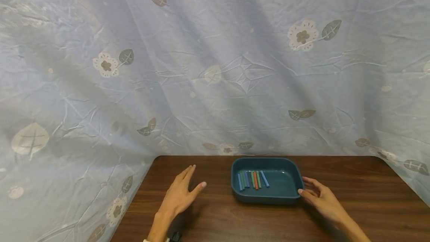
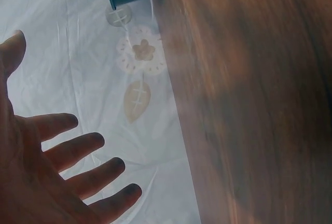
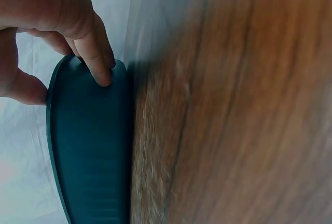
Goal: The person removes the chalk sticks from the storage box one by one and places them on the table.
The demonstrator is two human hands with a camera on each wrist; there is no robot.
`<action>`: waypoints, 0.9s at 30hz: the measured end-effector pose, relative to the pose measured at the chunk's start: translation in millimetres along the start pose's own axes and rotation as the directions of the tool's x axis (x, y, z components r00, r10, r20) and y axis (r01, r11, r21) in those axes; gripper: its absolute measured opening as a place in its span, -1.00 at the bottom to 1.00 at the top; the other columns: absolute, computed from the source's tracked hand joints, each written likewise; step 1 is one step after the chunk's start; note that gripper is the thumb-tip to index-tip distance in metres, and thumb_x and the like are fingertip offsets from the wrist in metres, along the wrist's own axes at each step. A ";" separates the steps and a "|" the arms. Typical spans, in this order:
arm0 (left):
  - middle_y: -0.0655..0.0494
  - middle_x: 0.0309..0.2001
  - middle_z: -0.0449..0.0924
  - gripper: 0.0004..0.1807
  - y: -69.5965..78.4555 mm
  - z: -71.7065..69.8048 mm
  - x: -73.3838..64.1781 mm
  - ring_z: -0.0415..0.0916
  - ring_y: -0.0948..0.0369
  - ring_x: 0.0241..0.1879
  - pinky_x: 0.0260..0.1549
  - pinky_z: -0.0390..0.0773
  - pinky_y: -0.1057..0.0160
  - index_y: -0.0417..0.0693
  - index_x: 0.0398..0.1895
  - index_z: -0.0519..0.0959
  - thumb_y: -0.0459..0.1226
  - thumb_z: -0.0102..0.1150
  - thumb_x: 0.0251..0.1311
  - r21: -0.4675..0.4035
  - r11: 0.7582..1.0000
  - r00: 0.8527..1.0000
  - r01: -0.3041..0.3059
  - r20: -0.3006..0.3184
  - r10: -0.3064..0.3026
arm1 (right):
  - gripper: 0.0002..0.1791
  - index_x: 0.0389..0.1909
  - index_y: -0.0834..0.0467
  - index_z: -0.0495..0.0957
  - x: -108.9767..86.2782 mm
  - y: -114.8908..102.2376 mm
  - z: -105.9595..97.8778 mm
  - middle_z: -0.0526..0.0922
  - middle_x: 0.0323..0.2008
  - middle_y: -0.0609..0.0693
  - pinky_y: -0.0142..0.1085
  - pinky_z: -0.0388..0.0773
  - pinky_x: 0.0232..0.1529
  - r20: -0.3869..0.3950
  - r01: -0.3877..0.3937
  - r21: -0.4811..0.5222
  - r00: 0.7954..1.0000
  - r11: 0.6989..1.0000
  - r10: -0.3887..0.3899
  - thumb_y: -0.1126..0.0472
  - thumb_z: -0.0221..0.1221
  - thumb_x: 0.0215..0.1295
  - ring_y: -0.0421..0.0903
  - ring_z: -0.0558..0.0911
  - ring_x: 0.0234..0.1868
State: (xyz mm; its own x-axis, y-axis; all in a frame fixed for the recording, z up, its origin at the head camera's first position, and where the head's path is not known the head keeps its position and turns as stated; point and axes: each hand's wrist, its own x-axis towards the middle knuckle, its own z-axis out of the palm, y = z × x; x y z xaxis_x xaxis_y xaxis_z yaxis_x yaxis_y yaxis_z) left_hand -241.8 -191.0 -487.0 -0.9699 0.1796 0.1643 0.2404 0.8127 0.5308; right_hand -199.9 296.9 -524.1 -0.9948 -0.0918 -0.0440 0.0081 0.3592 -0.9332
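Observation:
A dark teal rectangular tray (image 1: 282,186) with rounded corners stands on the table. Several thin chalk-like sticks (image 1: 256,180), in blue, green and orange, lie side by side in its left half. My right hand (image 1: 320,200) grips the tray's right end; in the right wrist view the thumb is at the rim and the fingertips (image 3: 102,76) press the outer wall. To the left of the tray, apart from it, my left hand (image 1: 179,193) is held over the table with fingers spread and nothing in it. A corner of the tray shows at the top of the left wrist view.
The brown wood-grain table (image 1: 215,217) has rounded far corners. Behind it and along its sides hangs a pale curtain (image 1: 215,115) printed with leaves and flowers. A small dark object (image 1: 175,236) shows beside the left wrist at the bottom edge.

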 end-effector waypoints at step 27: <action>-0.10 0.70 0.16 -0.06 9.1 6.7 6.3 0.22 -0.31 0.61 0.50 0.32 -0.48 0.15 0.73 0.15 0.35 0.10 0.46 -0.060 0.997 0.999 -0.039 0.007 0.040 | -0.21 0.60 0.39 0.17 -2.8 -8.0 -0.9 0.40 0.49 0.48 -0.21 0.79 0.16 -0.004 0.052 -0.104 0.999 0.993 -0.053 0.02 0.21 0.62 0.36 0.57 0.41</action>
State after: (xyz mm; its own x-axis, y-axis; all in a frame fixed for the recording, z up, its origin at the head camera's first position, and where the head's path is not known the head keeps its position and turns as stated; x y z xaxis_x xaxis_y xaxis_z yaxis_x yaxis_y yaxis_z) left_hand -246.1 -178.7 -486.7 -0.9598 0.2158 0.1793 0.2802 0.7702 0.5729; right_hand -197.3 295.1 -516.2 -0.9942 -0.1071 0.0065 -0.0542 0.4489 -0.8919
